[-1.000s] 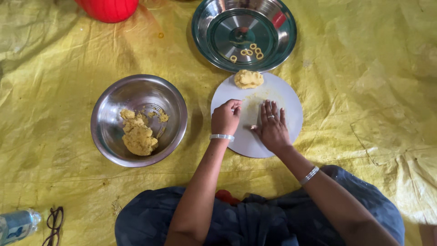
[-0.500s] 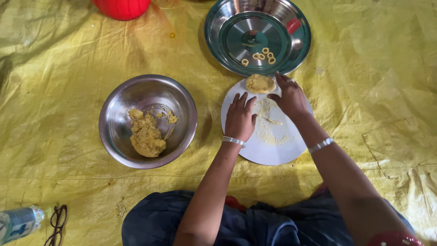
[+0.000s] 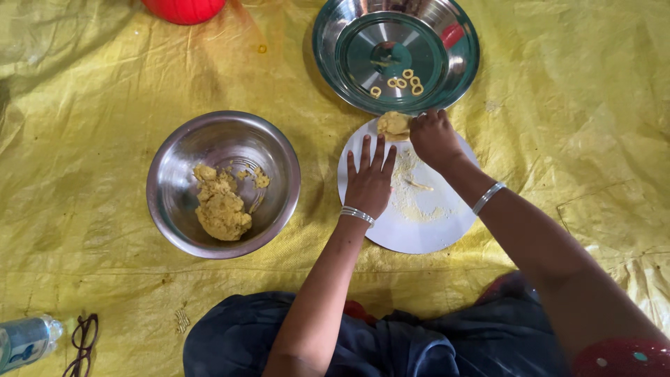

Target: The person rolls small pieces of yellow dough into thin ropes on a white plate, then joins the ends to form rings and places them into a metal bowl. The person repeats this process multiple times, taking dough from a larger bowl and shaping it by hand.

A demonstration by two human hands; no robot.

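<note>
My left hand (image 3: 370,178) lies flat, fingers spread, on a round white board (image 3: 419,230) smeared with yellow dough crumbs. My right hand (image 3: 434,137) reaches to the board's far edge and pinches at a yellow dough lump (image 3: 392,124) there. Just beyond the board stands a large steel plate (image 3: 447,84) holding several small dough rings (image 3: 401,82). To the left, a steel bowl (image 3: 174,209) holds a larger mass of yellow dough (image 3: 220,208).
Everything rests on a crumpled yellow sheet (image 3: 91,105). A red round object (image 3: 185,8) sits at the top edge. A clear plastic bottle (image 3: 24,342) and a pair of glasses (image 3: 82,342) lie at the bottom left. My dark-clothed lap (image 3: 419,342) fills the bottom.
My right hand moved from the board's middle up to the dough lump at its far edge. My left hand opened flat on the board. The view shifted slightly.
</note>
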